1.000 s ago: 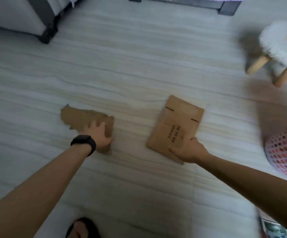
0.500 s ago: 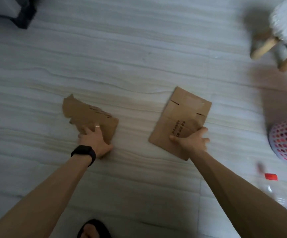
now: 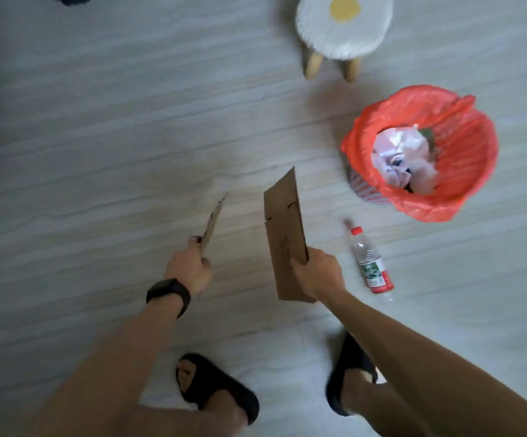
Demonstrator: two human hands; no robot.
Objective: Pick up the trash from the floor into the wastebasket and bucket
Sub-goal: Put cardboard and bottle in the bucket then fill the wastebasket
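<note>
Cardboard sheet, head view: a flat brown piece with two short slits, held clear of the floor and seen at a steep angle. It lies to the left of the wastebasket and nearer the person. The right hand grips its lower right edge, with the fingers curled round the back and the thumb on the near face.

Torn cardboard scrap: a smaller, ragged piece seen almost edge-on, farther left of the wastebasket than the sheet and apart from it. The left hand pinches its lower end, fingers closed round it. A black wristband sits on that wrist.

Wastebasket: lined with a red plastic bag that is folded over the rim. Crumpled pale wrappers lie inside it.

Plastic bottle: red cap and red label, lying on its side on the floor just below and left of the wastebasket, beside the right hand but not touching it.

Stool: white fluffy seat with a yellow centre and wooden legs, standing beyond the wastebasket.

Two feet in black sandals stand on the floor at the near edge, well short of the wastebasket.
</note>
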